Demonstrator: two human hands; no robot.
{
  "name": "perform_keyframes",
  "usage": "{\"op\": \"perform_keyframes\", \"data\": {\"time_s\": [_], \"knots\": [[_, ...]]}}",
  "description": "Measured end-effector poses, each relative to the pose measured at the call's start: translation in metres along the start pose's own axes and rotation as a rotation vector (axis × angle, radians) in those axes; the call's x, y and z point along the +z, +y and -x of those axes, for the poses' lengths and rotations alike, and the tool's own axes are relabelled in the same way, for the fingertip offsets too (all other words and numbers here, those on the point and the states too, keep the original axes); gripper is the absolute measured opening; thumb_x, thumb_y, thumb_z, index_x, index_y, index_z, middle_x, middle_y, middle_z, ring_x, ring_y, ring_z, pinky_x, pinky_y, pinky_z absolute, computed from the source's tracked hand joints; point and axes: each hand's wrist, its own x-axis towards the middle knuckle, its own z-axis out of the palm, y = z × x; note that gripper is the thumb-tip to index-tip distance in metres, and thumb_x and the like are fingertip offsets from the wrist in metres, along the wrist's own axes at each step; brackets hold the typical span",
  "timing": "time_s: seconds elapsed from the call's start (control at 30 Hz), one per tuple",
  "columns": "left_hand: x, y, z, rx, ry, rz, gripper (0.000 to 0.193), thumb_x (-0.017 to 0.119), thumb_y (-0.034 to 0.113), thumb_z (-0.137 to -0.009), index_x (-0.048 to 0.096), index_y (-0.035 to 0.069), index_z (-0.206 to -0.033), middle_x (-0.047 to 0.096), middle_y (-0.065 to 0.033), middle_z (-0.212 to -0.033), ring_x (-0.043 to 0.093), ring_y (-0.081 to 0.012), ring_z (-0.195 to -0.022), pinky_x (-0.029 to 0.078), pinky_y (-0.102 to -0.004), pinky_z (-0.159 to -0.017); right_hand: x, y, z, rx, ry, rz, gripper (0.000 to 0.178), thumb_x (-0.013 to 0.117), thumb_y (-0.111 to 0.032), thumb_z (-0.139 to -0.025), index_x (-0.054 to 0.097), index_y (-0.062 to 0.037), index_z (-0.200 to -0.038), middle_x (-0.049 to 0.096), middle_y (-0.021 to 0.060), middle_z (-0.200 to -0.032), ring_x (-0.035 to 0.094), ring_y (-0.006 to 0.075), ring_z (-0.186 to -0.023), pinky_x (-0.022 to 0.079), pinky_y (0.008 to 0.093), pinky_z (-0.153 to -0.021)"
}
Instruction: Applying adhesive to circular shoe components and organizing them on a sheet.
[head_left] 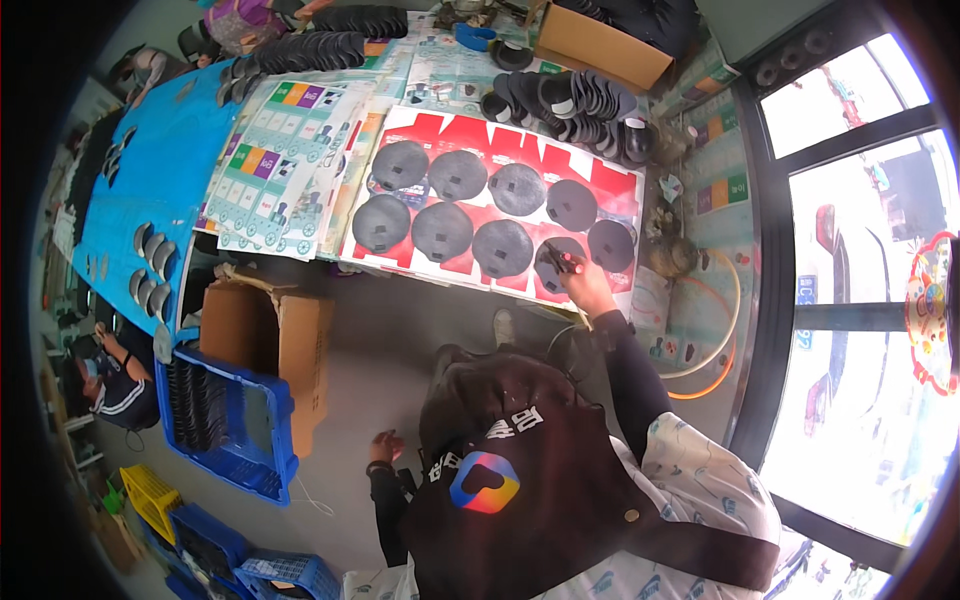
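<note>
right hand point(583, 283) reaching far out over the table, fingers curled tight around a small dark tool with a red tip point(562, 262), pressed onto the nearest-right grey round piece point(556, 262). ten or so such grey rounded pieces laid in two rows on a red and white printed sheet point(610, 185), the held one in the near row, second from the right end. left hand point(385, 446) hanging low near the body, fingers loosely spread, holding nothing, just above the grey floor. brown cardboard box point(262, 325) to the left of it, below the table edge, and a blue plastic crate point(262, 432) with dark stacked pieces just beside that box. heap of black pieces point(580, 100) at the far side of the sheet. blue table cover point(165, 170) far left. another person point(110, 385) seated at the left edge.
</note>
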Motion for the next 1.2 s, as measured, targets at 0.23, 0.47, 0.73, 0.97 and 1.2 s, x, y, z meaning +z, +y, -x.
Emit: {"op": "perform_keyframes", "data": {"time_s": [0.23,0.47,0.73,0.97,1.2], "knots": [[0.021,0.002,-0.009,0.015,-0.065,0.06,0.022,0.059,0.016,-0.098,0.065,0.005,-0.116,0.072,-0.0155,-0.086,0.069,-0.0243,-0.063,0.05,-0.0322,-0.046,0.004,-0.018,0.01,-0.089,-0.33,-0.024,0.035,0.064,-0.017,-0.082,0.069,0.0002,-0.113,0.069,0.0258,-0.091,0.069,0.0378,-0.087,0.052,0.0433,-0.079],[0.04,-0.011,-0.001,0.006,-0.088,-0.071,0.026,0.056,0.022,-0.1,0.063,0.006,-0.119,0.071,-0.0144,-0.088,0.067,-0.0246,-0.072,0.054,-0.036,-0.057,-0.054,0.067,0.005,-0.033,0.031,-0.002,0.043,0.061,-0.02,-0.083,0.067,-0.0047,-0.122,0.068,0.0294,-0.107,0.064,0.0446,-0.107,0.051,0.0476,-0.09],[0.073,-0.005,0.013,0.132,-0.091,-0.421,0.027,0.054,0.027,-0.1,0.063,0.008,-0.116,0.07,-0.014,-0.086,0.066,-0.0231,-0.068,0.054,-0.0357,-0.057,-0.046,0.099,-0.005,0.102,-0.087,-0.242,0.04,0.065,-0.025,-0.086,0.067,-0.0029,-0.119,0.07,0.0254,-0.091,0.07,0.0399,-0.089,0.053,0.045,-0.078],[0.043,-0.014,-0.033,0.676,-0.257,-0.458,0.027,0.054,0.021,-0.1,0.064,0.004,-0.12,0.073,-0.017,-0.089,0.07,-0.0249,-0.067,0.055,-0.0334,-0.055,-0.058,0.074,-0.001,-0.056,-0.028,-0.111,0.042,0.065,-0.021,-0.084,0.067,0.0012,-0.12,0.07,0.0233,-0.084,0.072,0.0338,-0.08,0.054,0.0404,-0.075],[0.051,-0.004,-0.016,0.58,-0.217,-0.483,0.029,0.056,0.019,-0.099,0.063,0.003,-0.122,0.073,-0.0166,-0.088,0.069,-0.0239,-0.065,0.055,-0.0328,-0.054,-0.075,0.089,0.005,0.041,0.09,0.086,0.036,0.056,-0.022,-0.089,0.068,-0.0005,-0.116,0.067,0.0312,-0.099,0.064,0.047,-0.1,0.05,0.0528,-0.086]]}}
